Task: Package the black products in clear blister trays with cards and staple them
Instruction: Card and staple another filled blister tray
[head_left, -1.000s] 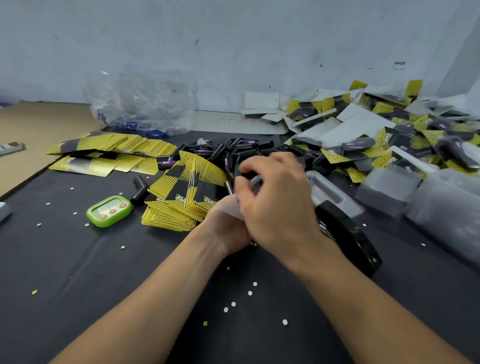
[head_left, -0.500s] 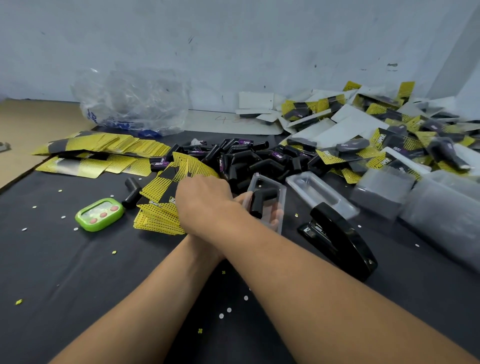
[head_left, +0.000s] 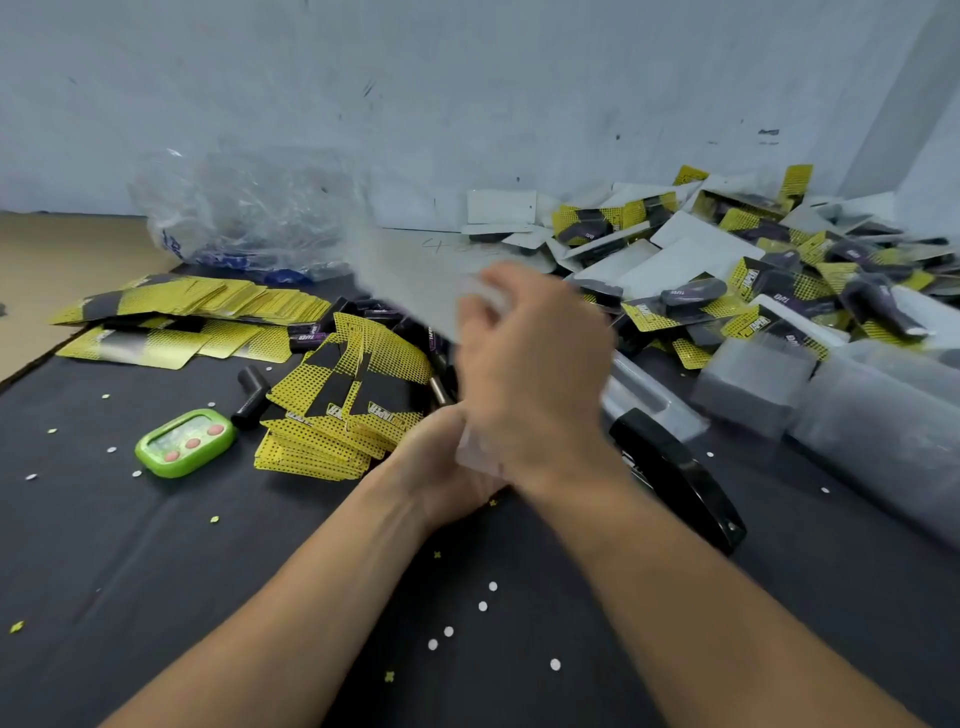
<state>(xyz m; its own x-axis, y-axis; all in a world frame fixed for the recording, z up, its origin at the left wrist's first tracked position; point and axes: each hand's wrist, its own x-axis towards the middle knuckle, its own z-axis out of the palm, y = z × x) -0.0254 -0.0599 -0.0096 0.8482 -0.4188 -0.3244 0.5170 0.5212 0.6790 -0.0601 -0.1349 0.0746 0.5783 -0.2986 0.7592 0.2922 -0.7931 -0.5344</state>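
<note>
Head view: both hands meet at mid-table over the black cloth (head_left: 156, 571). The left hand (head_left: 441, 467) lies underneath. Its fingers are hidden, but a clear blister tray (head_left: 475, 452) shows against its palm, so it seems to be cupping that tray. The right hand (head_left: 535, 384) crosses over the top with its fingers curled. It looks to be pinching a pale card (head_left: 415, 275), which is smeared by motion toward the far left. Whether a product sits in the tray cannot be told.

More black products (head_left: 306, 332) lie heaped just beyond the hands. A fanned card stack (head_left: 343, 410) is to the near left of them, and a black stapler (head_left: 680, 483) lies just right of the hands. Finished packs (head_left: 753, 275) are piled at far right, with empty trays (head_left: 883, 431) nearer on that side. A green timer (head_left: 184, 441) sits at left.

Judging by looks, the tray is thin, light and springy. It is likely slippery and would buckle under a hard squeeze, so it is best held by its flat flange edges. The card is stiff but creasable, so it should be gripped by an edge or corner, clear of the spot where the staple goes.
</note>
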